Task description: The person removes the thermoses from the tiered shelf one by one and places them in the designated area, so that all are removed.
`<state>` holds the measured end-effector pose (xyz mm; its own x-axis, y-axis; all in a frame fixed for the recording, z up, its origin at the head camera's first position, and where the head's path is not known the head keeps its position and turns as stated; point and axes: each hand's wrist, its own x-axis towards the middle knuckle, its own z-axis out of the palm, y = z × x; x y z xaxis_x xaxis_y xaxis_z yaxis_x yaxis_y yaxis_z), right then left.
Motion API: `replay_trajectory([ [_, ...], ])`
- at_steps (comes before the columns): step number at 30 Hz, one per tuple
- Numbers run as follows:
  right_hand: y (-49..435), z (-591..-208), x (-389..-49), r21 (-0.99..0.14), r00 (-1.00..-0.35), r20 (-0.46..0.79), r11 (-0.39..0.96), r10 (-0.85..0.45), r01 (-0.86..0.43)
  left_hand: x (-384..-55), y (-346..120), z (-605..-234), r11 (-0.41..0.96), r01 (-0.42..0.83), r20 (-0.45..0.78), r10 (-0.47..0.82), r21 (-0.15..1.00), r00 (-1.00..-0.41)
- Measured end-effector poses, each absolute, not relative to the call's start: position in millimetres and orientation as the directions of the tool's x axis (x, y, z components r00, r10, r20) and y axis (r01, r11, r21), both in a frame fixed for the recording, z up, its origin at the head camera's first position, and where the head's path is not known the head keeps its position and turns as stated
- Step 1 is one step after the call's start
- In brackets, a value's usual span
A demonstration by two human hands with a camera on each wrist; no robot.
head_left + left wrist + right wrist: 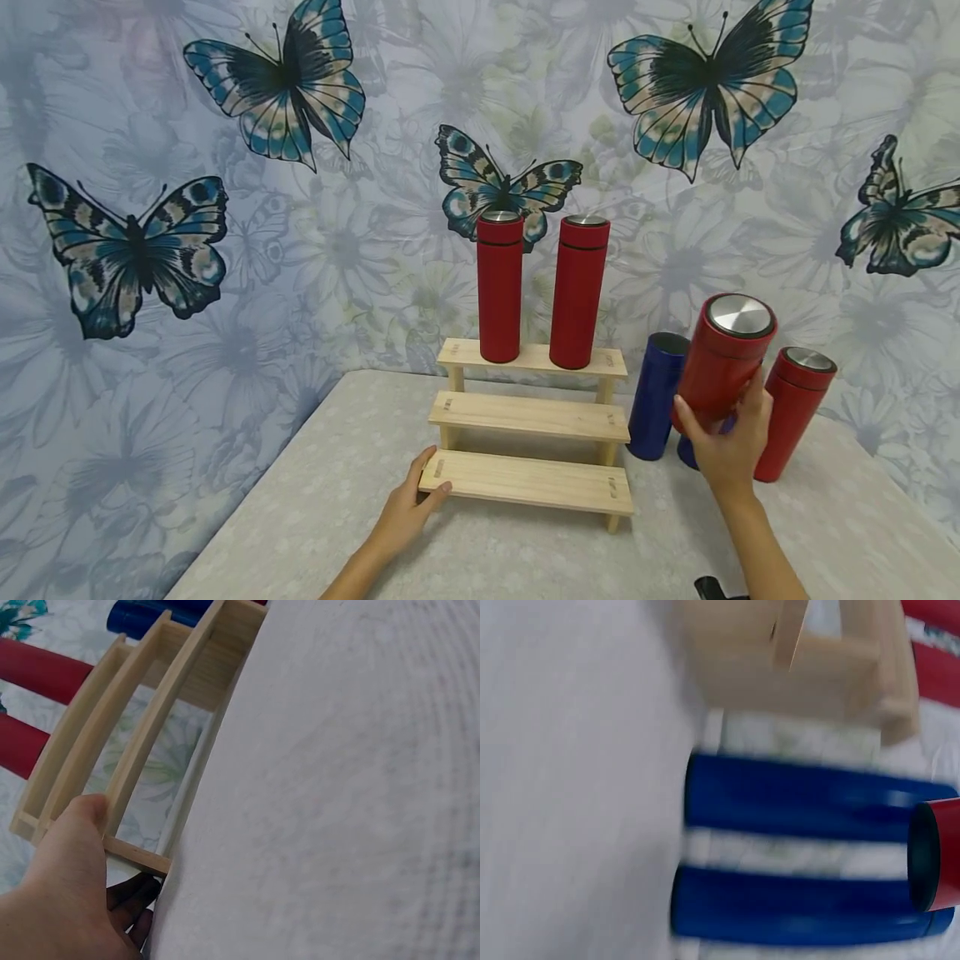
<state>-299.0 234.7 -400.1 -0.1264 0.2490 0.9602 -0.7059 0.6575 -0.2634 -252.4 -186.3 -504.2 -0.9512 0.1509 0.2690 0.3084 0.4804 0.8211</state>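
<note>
My right hand (731, 450) grips a red thermos flask (720, 367) with a steel lid and holds it raised, slightly tilted, in front of the blue flasks. Its dark base shows at the edge of the right wrist view. With my left hand (401, 512) I hold the left end of the lowest board of a three-tier wooden stand (528, 483), thumb on top; in the left wrist view the fingers (131, 896) lie beside its end. On the top tier stand two red flasks, one on the left (499, 287) and one on the right (580, 292).
Right of the stand are two upright blue flasks (658, 396), one largely hidden behind the held flask and right hand. Another red flask (795, 412) stands farther right. A black object (708, 587) lies at the front edge. Behind the cloth-covered table (300, 508) hangs a butterfly-print backdrop (360, 275).
</note>
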Motion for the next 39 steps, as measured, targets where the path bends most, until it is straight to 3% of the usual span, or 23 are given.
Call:
replay_trajectory([
  [9,310,-420,-274,-0.450,-0.225,0.892,0.709,0.393,-0.543,-252,-187,-505,0.494,0.305,0.264,0.152,0.814,-0.952],
  [19,354,-443,-253,-0.490,-0.283,0.871,0.763,0.402,-0.422,-251,-186,-502,0.480,0.313,0.273,0.154,0.819,-0.950],
  [25,366,-457,-251,-0.618,-0.390,0.783,0.681,0.485,-0.393,-251,-187,-503,0.476,0.309,0.266,0.158,0.823,-0.951],
  [32,370,-469,-245,-0.769,-0.559,0.620,0.566,0.550,-0.295,-250,-186,-506,0.485,0.303,0.261,0.154,0.820,-0.953],
  [39,373,-474,-248,-0.782,-0.634,0.579,0.569,0.512,-0.254,-251,-186,-503,0.481,0.309,0.265,0.157,0.821,-0.951],
])
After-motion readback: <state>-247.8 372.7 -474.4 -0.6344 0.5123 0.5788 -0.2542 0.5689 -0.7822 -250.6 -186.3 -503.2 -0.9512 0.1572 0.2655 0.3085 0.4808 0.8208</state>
